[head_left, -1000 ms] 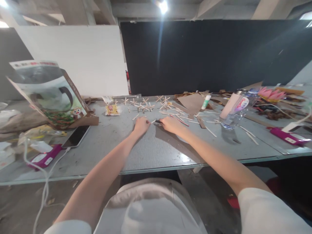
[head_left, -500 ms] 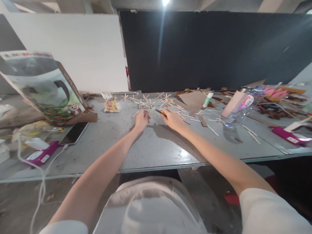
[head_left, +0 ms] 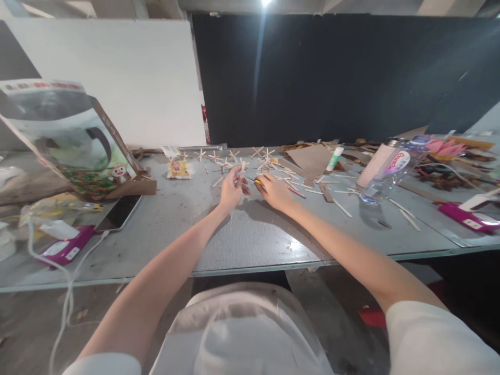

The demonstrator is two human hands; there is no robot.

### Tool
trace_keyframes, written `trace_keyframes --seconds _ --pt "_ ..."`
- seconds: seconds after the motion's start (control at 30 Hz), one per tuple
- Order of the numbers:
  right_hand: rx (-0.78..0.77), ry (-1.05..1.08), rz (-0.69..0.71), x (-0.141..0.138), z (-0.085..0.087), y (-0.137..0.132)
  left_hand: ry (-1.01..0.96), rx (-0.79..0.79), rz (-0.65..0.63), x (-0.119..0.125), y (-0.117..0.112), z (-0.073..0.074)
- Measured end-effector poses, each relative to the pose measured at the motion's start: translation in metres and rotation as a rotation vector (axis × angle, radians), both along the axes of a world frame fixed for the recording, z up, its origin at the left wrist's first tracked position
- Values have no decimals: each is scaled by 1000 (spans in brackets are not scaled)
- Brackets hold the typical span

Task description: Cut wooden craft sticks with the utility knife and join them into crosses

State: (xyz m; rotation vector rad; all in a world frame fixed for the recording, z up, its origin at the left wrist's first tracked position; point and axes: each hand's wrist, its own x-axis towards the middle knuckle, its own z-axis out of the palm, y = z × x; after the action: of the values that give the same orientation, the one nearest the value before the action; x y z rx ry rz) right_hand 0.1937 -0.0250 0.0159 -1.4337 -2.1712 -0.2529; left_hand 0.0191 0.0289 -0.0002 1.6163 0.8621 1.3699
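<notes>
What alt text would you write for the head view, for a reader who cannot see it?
A person's left hand pinches a wooden stick over a grey table while the right hand holds a yellow-and-black tool beside it. Star-shaped stick pieces, a glue tube and a plastic bottle lie beyond.

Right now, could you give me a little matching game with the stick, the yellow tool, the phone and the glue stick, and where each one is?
Things:
1 stick
2 yellow tool
3 phone
4 glue stick

Places:
a lying flat by the box
b in the right hand
c by the cardboard
d in the left hand

Pairs: 1-d, 2-b, 3-a, 4-c.
</notes>
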Motion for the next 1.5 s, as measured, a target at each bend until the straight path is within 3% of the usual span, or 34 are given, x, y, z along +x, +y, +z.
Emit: trace_keyframes --seconds 1.5 --pt "30 -26 10 3 -3 3 -20 -28 -83 4 -11 2"
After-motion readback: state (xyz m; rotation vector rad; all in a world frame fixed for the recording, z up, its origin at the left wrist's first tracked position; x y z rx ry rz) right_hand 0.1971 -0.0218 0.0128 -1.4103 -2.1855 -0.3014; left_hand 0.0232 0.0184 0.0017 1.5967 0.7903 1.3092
